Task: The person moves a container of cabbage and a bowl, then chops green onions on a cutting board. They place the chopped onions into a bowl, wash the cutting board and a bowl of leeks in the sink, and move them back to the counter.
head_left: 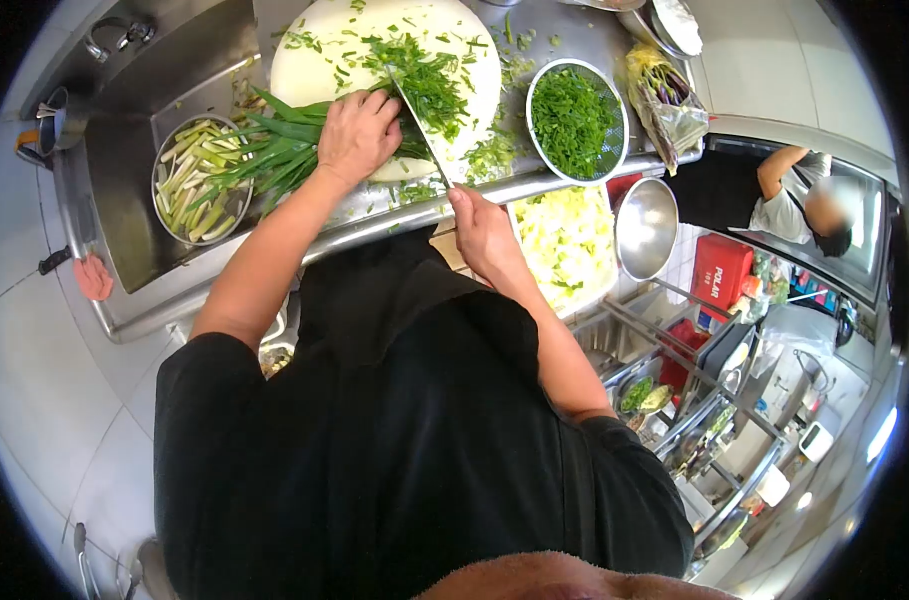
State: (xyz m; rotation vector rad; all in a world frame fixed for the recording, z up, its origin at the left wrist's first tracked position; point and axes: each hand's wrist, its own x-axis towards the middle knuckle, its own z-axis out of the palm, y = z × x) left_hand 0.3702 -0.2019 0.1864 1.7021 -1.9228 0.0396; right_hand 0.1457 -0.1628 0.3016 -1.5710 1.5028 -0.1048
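Note:
My left hand (359, 137) presses down on a bunch of long green onions (284, 140), its fingers curled over them close to the blade. In my right hand (486, 238) is the handle of a kitchen knife (421, 128), whose blade lies across the greens on a round white cutting board (314, 75). Chopped green onion (439, 90) is heaped on the far side of the blade, with loose bits scattered over the board. The cut ends of the bunch are partly hidden under my fingers.
A bowl of pale stalks (199, 185) stands in the sink (124, 200) at left. To the right are a colander of chopped greens (574, 120), a tub of chopped cabbage (564, 245), a steel bowl (646, 228) and a bag of vegetables (664, 100). Another person (789, 195) stands farther right.

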